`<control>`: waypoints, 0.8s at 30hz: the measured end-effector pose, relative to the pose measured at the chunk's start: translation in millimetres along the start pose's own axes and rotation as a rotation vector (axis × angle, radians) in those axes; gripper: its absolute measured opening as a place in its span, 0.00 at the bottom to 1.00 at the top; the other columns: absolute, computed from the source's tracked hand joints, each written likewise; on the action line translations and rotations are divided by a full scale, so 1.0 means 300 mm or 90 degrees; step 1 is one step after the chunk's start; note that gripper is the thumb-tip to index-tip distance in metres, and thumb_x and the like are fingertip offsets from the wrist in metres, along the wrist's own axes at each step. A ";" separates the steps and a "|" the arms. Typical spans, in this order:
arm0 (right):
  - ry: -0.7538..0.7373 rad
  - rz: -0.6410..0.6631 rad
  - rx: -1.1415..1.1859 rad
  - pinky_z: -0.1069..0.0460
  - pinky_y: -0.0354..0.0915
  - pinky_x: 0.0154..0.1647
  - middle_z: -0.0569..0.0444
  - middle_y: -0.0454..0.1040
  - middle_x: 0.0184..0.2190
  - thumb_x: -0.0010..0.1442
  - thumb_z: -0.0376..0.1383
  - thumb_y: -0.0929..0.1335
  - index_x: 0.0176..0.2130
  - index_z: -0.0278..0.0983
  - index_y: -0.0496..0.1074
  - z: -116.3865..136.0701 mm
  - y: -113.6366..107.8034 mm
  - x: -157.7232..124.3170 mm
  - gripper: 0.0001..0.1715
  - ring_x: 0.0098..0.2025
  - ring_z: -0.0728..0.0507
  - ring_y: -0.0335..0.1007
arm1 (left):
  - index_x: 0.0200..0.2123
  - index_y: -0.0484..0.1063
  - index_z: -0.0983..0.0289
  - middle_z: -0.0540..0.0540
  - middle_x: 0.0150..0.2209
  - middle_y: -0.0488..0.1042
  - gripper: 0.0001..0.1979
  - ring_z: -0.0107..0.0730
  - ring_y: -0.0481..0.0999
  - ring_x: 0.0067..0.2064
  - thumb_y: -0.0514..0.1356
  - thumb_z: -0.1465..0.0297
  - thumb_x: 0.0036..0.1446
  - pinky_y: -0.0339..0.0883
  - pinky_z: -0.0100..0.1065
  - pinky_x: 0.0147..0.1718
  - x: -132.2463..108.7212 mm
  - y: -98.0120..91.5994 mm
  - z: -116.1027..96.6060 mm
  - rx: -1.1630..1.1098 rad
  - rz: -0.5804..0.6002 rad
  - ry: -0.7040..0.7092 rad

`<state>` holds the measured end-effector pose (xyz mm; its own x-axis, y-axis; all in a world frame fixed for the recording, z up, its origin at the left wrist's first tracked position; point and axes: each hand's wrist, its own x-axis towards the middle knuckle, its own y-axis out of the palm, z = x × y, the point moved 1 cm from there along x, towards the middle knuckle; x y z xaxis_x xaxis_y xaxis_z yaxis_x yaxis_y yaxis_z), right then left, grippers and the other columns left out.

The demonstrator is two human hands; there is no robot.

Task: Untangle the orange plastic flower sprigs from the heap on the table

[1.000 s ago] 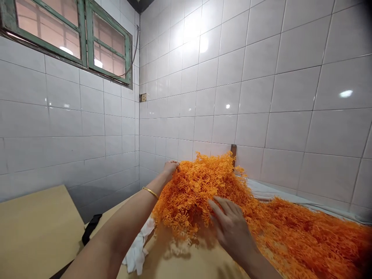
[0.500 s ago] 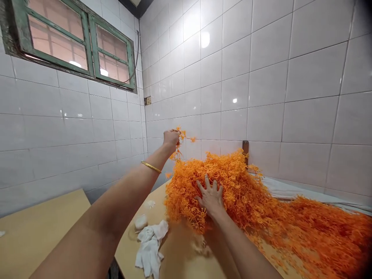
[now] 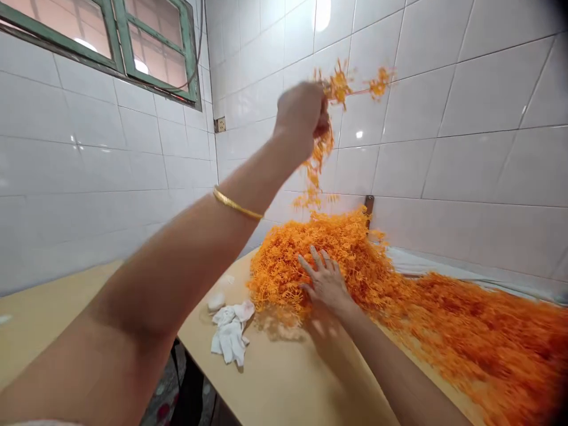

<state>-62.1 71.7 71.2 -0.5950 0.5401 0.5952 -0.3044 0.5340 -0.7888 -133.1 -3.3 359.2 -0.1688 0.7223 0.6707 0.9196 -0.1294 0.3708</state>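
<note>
My left hand (image 3: 304, 112) is raised above the table, closed around an orange artificial plant sprig (image 3: 339, 86). Stringy orange pieces hang below and stick out to the right of the fist, blurred by motion. A large heap of the same frilly orange strands (image 3: 284, 254) lies on the tan table (image 3: 284, 378). My right hand (image 3: 326, 281) rests on the front of this heap with its fingers spread.
White gloves (image 3: 231, 331) lie left of the heap, with a small round white thing (image 3: 216, 302) behind them. More orange strands (image 3: 479, 331) spread right. Another tan tabletop (image 3: 44, 319) stands left, across a gap. Tiled walls close off the back.
My left hand has risen and moved right, lifting the orange sprig off the heap's left side. My right hand stays spread on the heap. The view has tilted down slightly.
</note>
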 end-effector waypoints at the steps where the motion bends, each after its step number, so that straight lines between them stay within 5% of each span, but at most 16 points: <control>1: -0.028 -0.036 0.000 0.39 0.45 0.52 0.47 0.45 0.60 0.54 0.44 0.61 0.56 0.44 0.53 -0.009 -0.040 -0.053 0.31 0.58 0.32 0.40 | 0.18 0.51 0.63 0.46 0.16 0.47 0.14 0.20 0.44 0.20 0.48 0.79 0.52 0.43 0.28 0.20 -0.051 -0.002 0.049 0.000 0.016 -0.036; 3: -0.052 -0.077 0.016 0.40 0.47 0.52 0.47 0.53 0.57 0.55 0.40 0.60 0.53 0.41 0.60 -0.048 -0.104 -0.180 0.24 0.57 0.35 0.45 | 0.19 0.54 0.65 0.45 0.16 0.47 0.11 0.18 0.45 0.18 0.46 0.80 0.51 0.46 0.27 0.20 -0.167 -0.008 0.154 -0.063 0.065 -0.117; 6: 0.065 -0.120 0.151 0.42 0.55 0.46 0.45 0.69 0.42 0.56 0.37 0.59 0.40 0.37 0.70 -0.152 -0.170 -0.394 0.16 0.47 0.38 0.60 | 0.20 0.57 0.66 0.45 0.16 0.49 0.08 0.17 0.49 0.16 0.47 0.80 0.49 0.50 0.25 0.20 -0.362 -0.015 0.323 -0.236 0.154 -0.302; 9: 0.325 -0.083 0.388 0.48 0.62 0.32 0.49 0.70 0.25 0.54 0.41 0.60 0.26 0.35 0.70 -0.259 -0.218 -0.578 0.16 0.31 0.42 0.66 | 0.20 0.57 0.66 0.44 0.15 0.51 0.07 0.16 0.50 0.15 0.50 0.78 0.48 0.54 0.24 0.20 -0.548 -0.020 0.515 -0.364 0.128 -0.499; 13: 0.674 -0.066 0.756 0.53 0.61 0.24 0.54 0.68 0.20 0.46 0.46 0.66 0.23 0.35 0.67 -0.332 -0.258 -0.717 0.15 0.23 0.48 0.65 | 0.20 0.56 0.66 0.44 0.15 0.56 0.07 0.15 0.53 0.14 0.54 0.77 0.45 0.55 0.23 0.19 -0.731 -0.024 0.757 -0.327 0.051 -0.732; 16: 0.799 -0.099 0.950 0.54 0.61 0.23 0.57 0.66 0.19 0.42 0.47 0.69 0.24 0.36 0.66 -0.341 -0.258 -0.739 0.17 0.22 0.49 0.65 | 0.21 0.57 0.65 0.45 0.15 0.59 0.08 0.17 0.57 0.14 0.56 0.76 0.42 0.58 0.27 0.20 -0.805 -0.043 0.875 -0.181 0.089 -0.748; 19: 0.792 -0.122 1.043 0.54 0.61 0.23 0.58 0.65 0.18 0.44 0.50 0.67 0.24 0.36 0.65 -0.332 -0.240 -0.722 0.20 0.22 0.50 0.64 | 0.22 0.59 0.64 0.45 0.15 0.60 0.08 0.20 0.60 0.15 0.58 0.76 0.39 0.57 0.27 0.19 -0.843 -0.075 0.939 -0.026 0.125 -0.719; 24: 0.701 -0.030 0.902 0.56 0.58 0.24 0.55 0.68 0.23 0.43 0.47 0.69 0.27 0.34 0.70 -0.319 -0.190 -0.691 0.19 0.24 0.52 0.62 | 0.22 0.62 0.66 0.46 0.17 0.61 0.07 0.18 0.60 0.17 0.59 0.76 0.36 0.52 0.24 0.18 -0.827 -0.112 0.953 0.099 0.205 -0.619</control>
<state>149.9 -8.4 7.3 -0.0294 0.9991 -0.0295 -0.9975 -0.0275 0.0646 -20.9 16.2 -3.3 0.3898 0.9142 -0.1107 0.9175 -0.3751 0.1327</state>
